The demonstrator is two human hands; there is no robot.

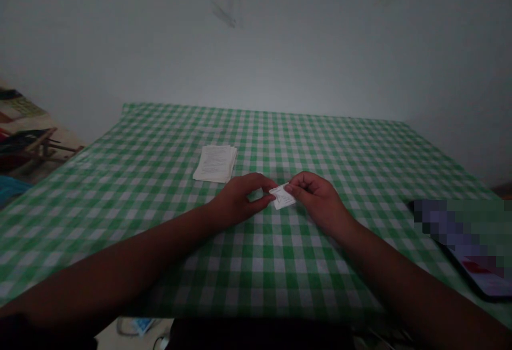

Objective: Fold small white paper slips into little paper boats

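A small folded piece of white printed paper [283, 198] is held between my two hands, just above the checked tablecloth. My left hand [245, 195] pinches its left edge between thumb and forefinger. On the other side, my right hand [318, 198] grips the upper right part, thumb on top and the other fingers curled beneath. Beyond my left hand lies a stack of printed paper sheets [216, 163], its edges slightly uneven.
A green and white checked tablecloth [344, 147] covers the table, which meets a pale wall [300, 46]. At the right edge lies a dark-framed phone or tablet [476, 270], partly blurred out. Clutter, including wooden pieces [48, 139], stands beyond the left side.
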